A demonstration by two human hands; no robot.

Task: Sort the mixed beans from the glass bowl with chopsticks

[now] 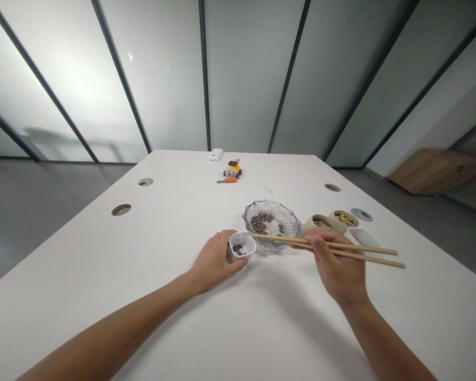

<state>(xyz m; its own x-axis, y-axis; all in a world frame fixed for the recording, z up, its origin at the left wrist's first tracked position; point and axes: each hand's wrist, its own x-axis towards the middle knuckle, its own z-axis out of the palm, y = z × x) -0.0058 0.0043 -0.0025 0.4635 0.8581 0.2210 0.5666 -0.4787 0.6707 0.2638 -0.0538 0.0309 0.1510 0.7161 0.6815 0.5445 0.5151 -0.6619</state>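
My left hand (216, 262) is wrapped round a small white plastic cup (243, 255) on the table, with several dark beans (238, 248) at its bottom. In my right hand (337, 264) is a pair of wooden chopsticks (365, 254), held nearly level. Their tips reach left to the cup's far rim; whether a bean sits between them I cannot make out. Just behind the cup stands a scalloped clear glass bowl (291, 225), holding many dark brown beans (262, 219), mostly heaped on its left side.
Beyond my right hand are two round pale containers (321, 218) (348, 216) and a white tub (364, 238). Farther back on the white table (174, 222) are a yellow toy vehicle (232, 168), an orange-handled toy screwdriver (228, 180) and a white box (216, 154). Round holes pierce the tabletop.
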